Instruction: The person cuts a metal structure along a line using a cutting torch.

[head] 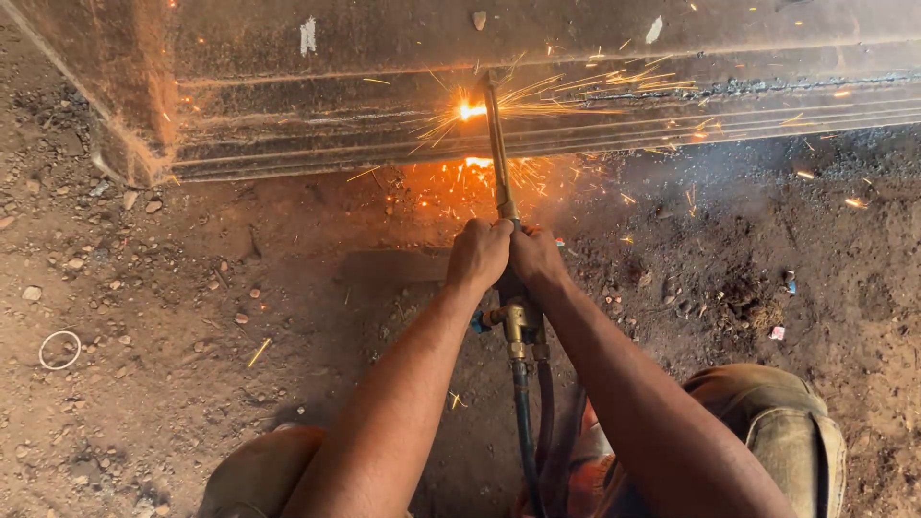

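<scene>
Both my hands grip a brass cutting torch at its handle. My left hand and my right hand sit side by side, fingers closed round it. The torch's long thin tube reaches forward to a big rusty steel slab. Its tip burns at a bright orange spot on the slab's edge, throwing sparks to the right and down. A dark cut line runs along the slab to the right of the flame. Two hoses trail back from the torch between my knees.
Bare dirt ground with pebbles lies around. A glowing patch of slag sits under the cut. A white ring lies at the left. A flat plate rests under my left hand. My knees frame the bottom edge.
</scene>
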